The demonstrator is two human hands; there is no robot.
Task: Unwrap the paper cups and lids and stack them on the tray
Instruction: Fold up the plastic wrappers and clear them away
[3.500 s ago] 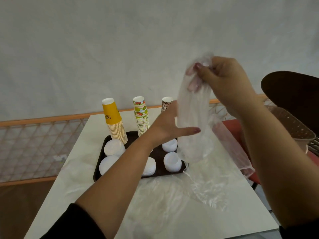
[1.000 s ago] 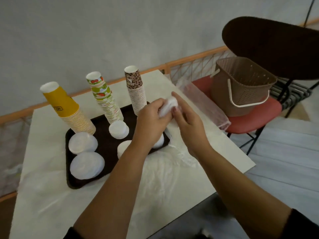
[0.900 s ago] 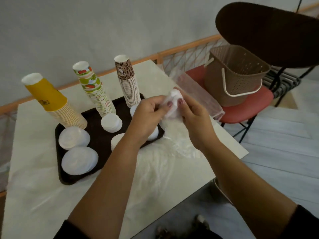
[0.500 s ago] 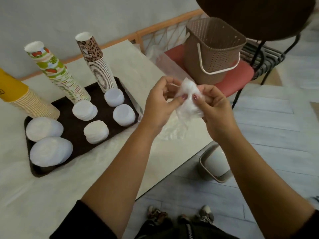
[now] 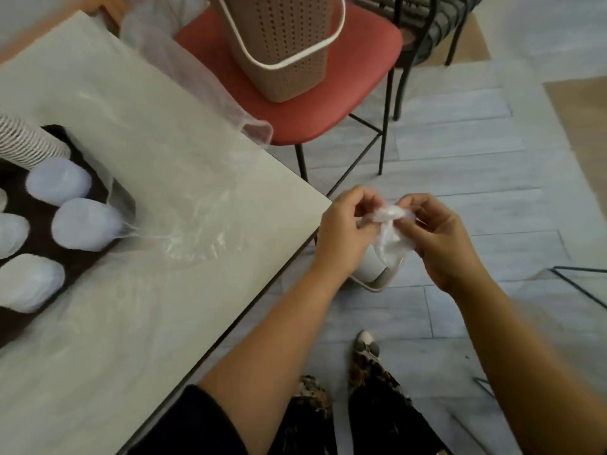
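Shift: both hands, earlier over table edge, now beyond it, above floor bin (image 5: 372,274).
Wrapper (image 5: 391,233): clear plastic, crumpled into wad.
Left hand (image 5: 345,231): pinching wad.
Right hand (image 5: 437,234): pinching wad.

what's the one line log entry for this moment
both hands: left hand and right hand pinch balled plastic wrap | where: over bin on floor | tray: lid stacks

Both hands, the left hand (image 5: 345,231) and the right hand (image 5: 437,238), carried the crumpled plastic wrap (image 5: 391,231) away from the table (image 5: 197,178), out over the floor bin (image 5: 374,274).
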